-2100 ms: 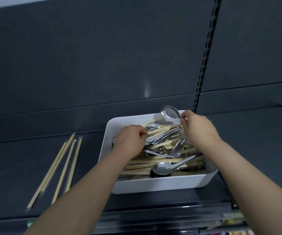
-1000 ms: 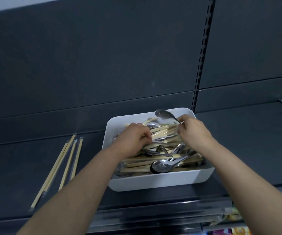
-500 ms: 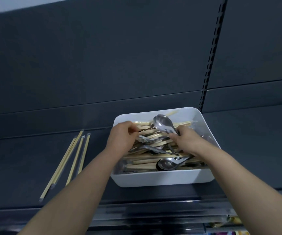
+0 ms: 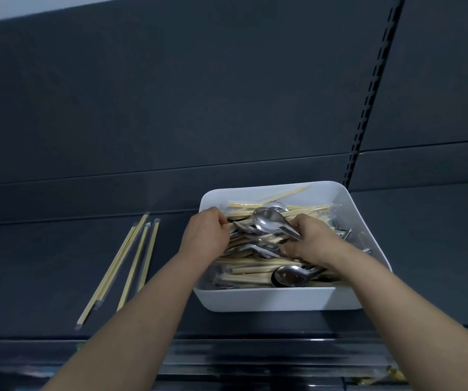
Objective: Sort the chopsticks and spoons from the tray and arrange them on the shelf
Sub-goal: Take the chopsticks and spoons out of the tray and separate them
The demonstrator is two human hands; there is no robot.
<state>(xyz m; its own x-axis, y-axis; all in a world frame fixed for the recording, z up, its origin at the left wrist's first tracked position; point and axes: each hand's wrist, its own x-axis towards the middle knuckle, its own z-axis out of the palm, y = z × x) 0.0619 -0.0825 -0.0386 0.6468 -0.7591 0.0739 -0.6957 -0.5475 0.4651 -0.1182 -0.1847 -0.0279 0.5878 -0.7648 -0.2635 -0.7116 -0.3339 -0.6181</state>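
Head view: your right hand (image 4: 311,241) was curled round the handle of a spoon (image 4: 268,221), its bowl pointing toward the far left corner of the tray (image 4: 272,301). Two seconds earlier you had that spoon lifted at the tray's far edge. Since then it had come down and lay low across the middle of the pile, your hand drawn in with it. So the spoon was picked but not carried out, and it still hung inside the tray rather than over the shelf (image 4: 44,263).

Your left hand (image 4: 206,235) sat at the tray's left edge, fingers curled into the ends of the chopsticks (image 4: 255,270). Whether they actually pinched anything could not be told. That hand had hardly shifted.

The sorted chopsticks (image 4: 134,261) lay side by side on the shelf, well left of the tray, the same few as before. No spoon showed on the shelf. A second spoon (image 4: 290,276) rested near the tray's front edge. By my reading the sort was at an early stage, with most pieces still tangled together.
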